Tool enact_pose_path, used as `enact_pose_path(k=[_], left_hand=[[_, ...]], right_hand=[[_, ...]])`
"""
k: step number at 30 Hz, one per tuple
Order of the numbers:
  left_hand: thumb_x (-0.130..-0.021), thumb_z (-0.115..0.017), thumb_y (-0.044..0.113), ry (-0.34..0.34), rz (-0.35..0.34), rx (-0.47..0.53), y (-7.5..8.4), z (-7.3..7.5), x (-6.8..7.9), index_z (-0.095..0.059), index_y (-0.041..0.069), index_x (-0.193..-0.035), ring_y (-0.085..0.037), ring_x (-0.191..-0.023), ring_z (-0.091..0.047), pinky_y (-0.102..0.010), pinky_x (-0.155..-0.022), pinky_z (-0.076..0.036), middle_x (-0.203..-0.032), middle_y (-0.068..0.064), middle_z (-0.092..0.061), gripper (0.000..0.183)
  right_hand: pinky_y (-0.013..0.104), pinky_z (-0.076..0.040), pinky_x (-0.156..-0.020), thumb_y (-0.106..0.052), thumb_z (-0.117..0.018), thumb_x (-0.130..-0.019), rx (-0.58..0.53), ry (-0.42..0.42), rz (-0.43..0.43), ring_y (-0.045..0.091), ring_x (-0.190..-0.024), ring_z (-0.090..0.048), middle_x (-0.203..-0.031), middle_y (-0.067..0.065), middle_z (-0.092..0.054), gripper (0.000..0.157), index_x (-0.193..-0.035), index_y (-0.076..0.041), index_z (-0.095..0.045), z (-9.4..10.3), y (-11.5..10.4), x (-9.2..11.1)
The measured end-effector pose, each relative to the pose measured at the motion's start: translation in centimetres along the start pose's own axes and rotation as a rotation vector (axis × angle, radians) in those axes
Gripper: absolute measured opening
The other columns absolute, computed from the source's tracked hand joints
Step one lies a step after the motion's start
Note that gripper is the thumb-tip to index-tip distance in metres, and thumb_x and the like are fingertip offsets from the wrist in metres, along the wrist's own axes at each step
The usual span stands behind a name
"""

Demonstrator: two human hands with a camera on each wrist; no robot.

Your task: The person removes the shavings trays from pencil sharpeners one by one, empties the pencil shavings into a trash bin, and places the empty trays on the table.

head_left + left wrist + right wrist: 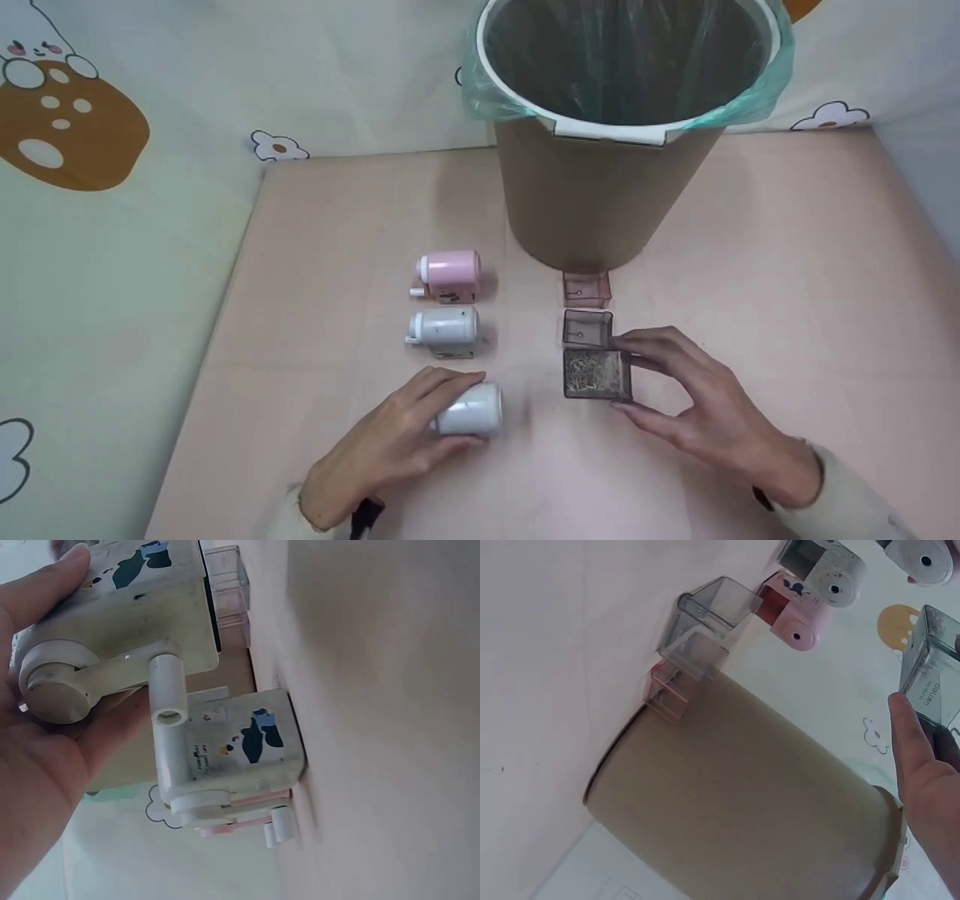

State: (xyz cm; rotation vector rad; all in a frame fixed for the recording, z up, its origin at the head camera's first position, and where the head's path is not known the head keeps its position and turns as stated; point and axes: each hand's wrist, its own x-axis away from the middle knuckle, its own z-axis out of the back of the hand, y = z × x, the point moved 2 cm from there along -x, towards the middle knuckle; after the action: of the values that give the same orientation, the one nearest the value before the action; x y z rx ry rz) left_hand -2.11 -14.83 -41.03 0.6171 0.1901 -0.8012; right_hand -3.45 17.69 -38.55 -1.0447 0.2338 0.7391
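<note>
My left hand [390, 439] holds a white hand-crank pencil sharpener [476, 410], with fingers and thumb on opposite sides. In the left wrist view, its crank and printed side [135, 570] show, and it looks raised off the table. My right hand [709, 412] grips a clear grey shavings drawer [596, 375] between thumb and fingers; light-coloured bits lie inside it. Beyond that drawer are a second grey drawer [587, 328] and a pink drawer [586, 291]. Past my left hand lie another white sharpener [448, 328] and a pink sharpener [450, 270].
A tall brown trash bin [592, 195] stands at the back, lined with a green plastic bag [780, 75] under a white rim. The pink drawer sits close against its base. Pale pink cloth [322, 300] covers the table, and a printed sheet [195, 82] hangs behind.
</note>
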Motion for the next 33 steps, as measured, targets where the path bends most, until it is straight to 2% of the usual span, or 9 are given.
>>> enact_pose_path(k=[3, 6, 11, 18, 26, 33], left_hand=[[-0.082, -0.083, 0.029, 0.005, 0.009, 0.002, -0.3, -0.1, 0.3, -0.059, 0.011, -0.134, -0.010, -0.103, -0.060, -0.024, -0.084, -0.053, -0.122, 0.001, -0.062, 0.060], [-0.081, -0.084, 0.028, 0.005, 0.027, 0.007, -0.7, -0.2, 0.5, -0.059, 0.013, -0.135, -0.009, -0.100, -0.060, -0.024, -0.081, -0.054, -0.120, 0.001, -0.063, 0.062], [-0.079, -0.086, 0.027, -0.007, 0.059, 0.006, -1.3, -0.3, 1.1, -0.059, 0.013, -0.135, -0.009, -0.099, -0.060, -0.026, -0.079, -0.055, -0.119, 0.001, -0.064, 0.064], [-0.081, -0.084, 0.028, -0.031, 0.098, 0.022, -1.8, -0.3, 1.7, -0.059, 0.012, -0.135, -0.008, -0.100, -0.061, -0.026, -0.080, -0.056, -0.121, 0.003, -0.064, 0.062], [-0.079, -0.086, 0.023, -0.048, 0.181, 0.042, -2.5, -0.3, 2.0, -0.061, 0.012, -0.132, -0.006, -0.099, -0.060, -0.029, -0.082, -0.056, -0.120, 0.003, -0.065, 0.060], [-0.078, -0.086, 0.017, -0.044, 0.172, 0.051, -3.0, -0.4, 2.1, -0.061, 0.010, -0.132, -0.009, -0.101, -0.062, -0.031, -0.083, -0.056, -0.120, 0.002, -0.067, 0.059]], right_hand=[[0.020, -0.053, -0.096, -0.021, -0.079, -0.087, -0.003, 0.004, 0.002, 0.003, -0.123, -0.057, -0.123, 0.012, -0.061, 0.050, -0.127, 0.003, -0.060, 0.2, 0.1, -0.2], [0.020, -0.053, -0.096, -0.030, -0.071, -0.091, -0.007, 0.017, 0.021, 0.005, -0.122, -0.058, -0.123, 0.013, -0.061, 0.050, -0.126, 0.005, -0.061, 0.5, 0.3, -0.3], [0.018, -0.052, -0.097, -0.034, -0.069, -0.092, 0.029, 0.034, 0.053, 0.005, -0.121, -0.058, -0.122, 0.014, -0.062, 0.052, -0.125, 0.006, -0.061, 1.1, 0.4, -0.5], [0.016, -0.051, -0.097, -0.032, -0.070, -0.092, 0.097, 0.062, 0.158, 0.006, -0.118, -0.060, -0.115, 0.018, -0.064, 0.051, -0.119, 0.010, -0.063, 1.9, 0.9, -0.7], [0.014, -0.051, -0.096, -0.034, -0.069, -0.092, 0.140, 0.057, 0.188, 0.009, -0.110, -0.062, -0.110, 0.018, -0.063, 0.051, -0.117, 0.011, -0.063, 2.8, 1.1, -1.3], [0.013, -0.050, -0.097, -0.036, -0.066, -0.093, 0.191, 0.045, 0.183, 0.006, -0.111, -0.062, -0.109, 0.017, -0.063, 0.052, -0.117, 0.010, -0.063, 3.7, 0.7, -2.2]])
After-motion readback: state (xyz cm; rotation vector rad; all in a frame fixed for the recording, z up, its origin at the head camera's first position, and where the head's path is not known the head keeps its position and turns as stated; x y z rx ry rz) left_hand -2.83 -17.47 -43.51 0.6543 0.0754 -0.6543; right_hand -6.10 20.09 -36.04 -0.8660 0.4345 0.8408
